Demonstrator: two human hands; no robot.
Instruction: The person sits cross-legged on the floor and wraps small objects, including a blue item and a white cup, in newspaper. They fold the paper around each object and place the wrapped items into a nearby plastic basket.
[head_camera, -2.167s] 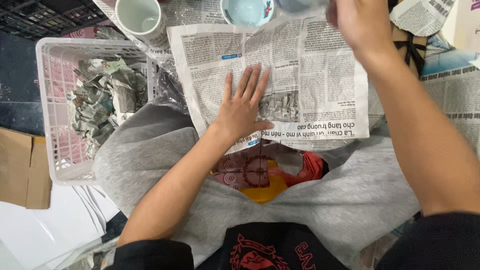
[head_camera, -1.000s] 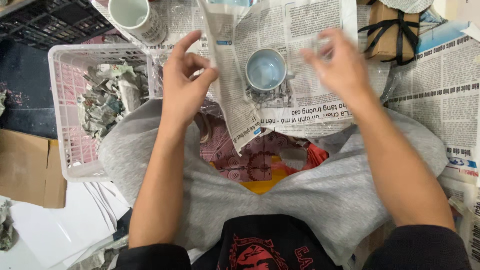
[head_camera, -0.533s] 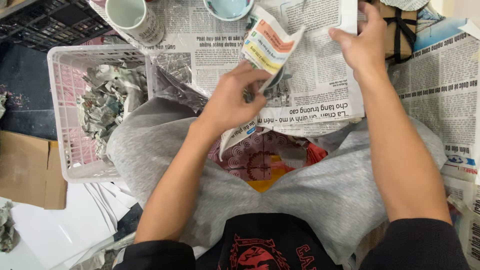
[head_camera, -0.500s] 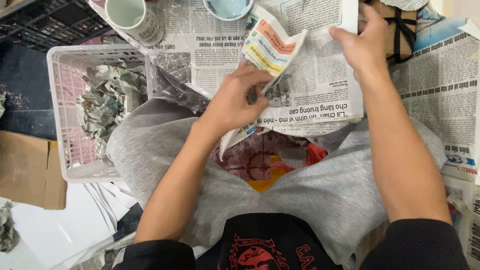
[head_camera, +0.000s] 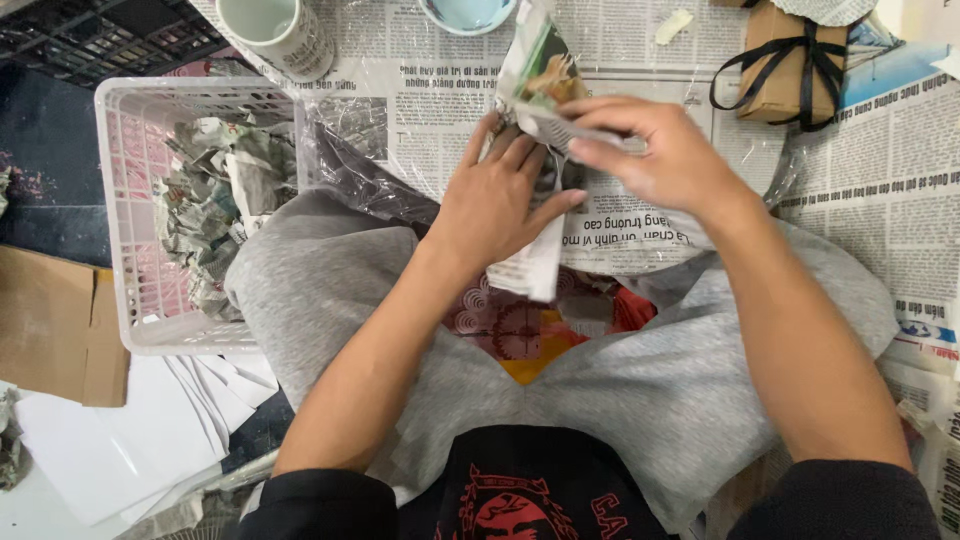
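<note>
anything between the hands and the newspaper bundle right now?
Nothing visible. Both hands are already on the newspaper bundle: the left hand presses its near side, and the right hand lies over its top, fingers folding the sheet. What is inside the wrap is hidden by paper.

A newspaper sheet (head_camera: 540, 120) is bunched into a bulky, half-wrapped bundle, standing roughly upright and tilted slightly. Its crumpled top, showing a coloured printed patch, pokes up above the fingers of both hands. A loose flap hangs down below the grip, over the edge of the paper-covered surface.
</note>
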